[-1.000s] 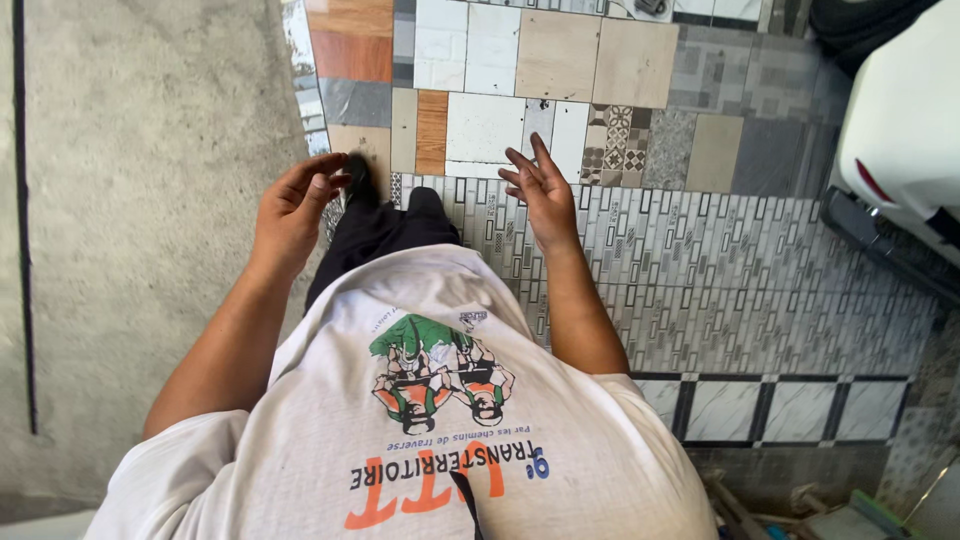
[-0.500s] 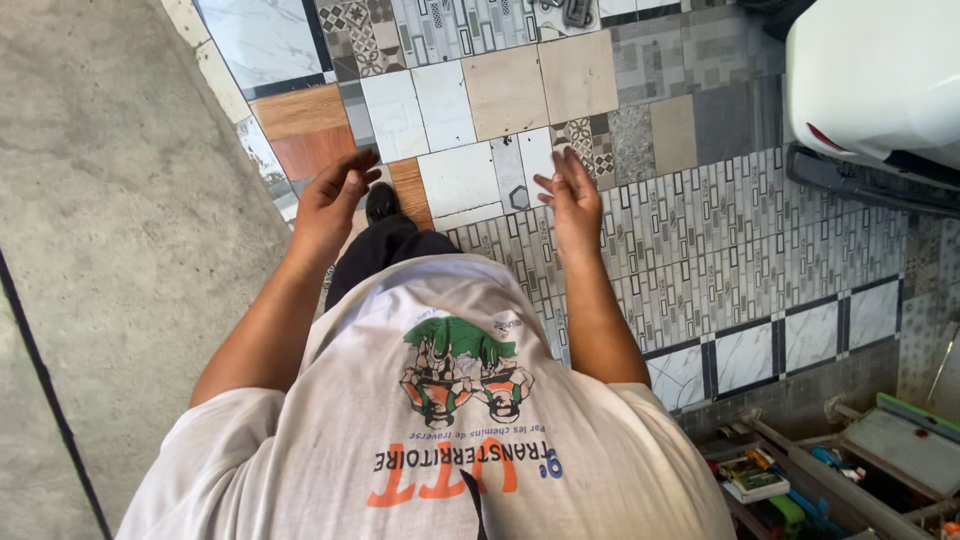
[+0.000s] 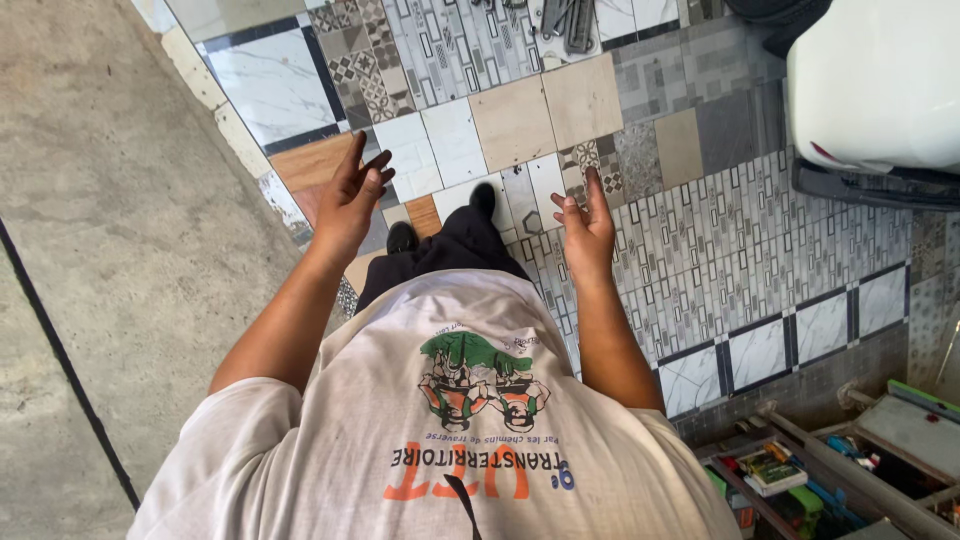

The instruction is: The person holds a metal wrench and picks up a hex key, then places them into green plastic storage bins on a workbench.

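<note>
Both hands hang empty over the patchwork tile floor (image 3: 640, 250) at mid-frame — left hand (image 3: 350, 200) fingers spread, right hand (image 3: 587, 225) loosely open — black shoes (image 3: 484, 198) between them.

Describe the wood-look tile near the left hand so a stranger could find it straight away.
Start at the grey concrete floor on the left and follow its edge to the patchwork of tiles. Just left of the left hand, which holds nothing, lies the wood-look tile. It is plain orange-brown with grain, while its neighbours are white marble or patterned grey.
</note>
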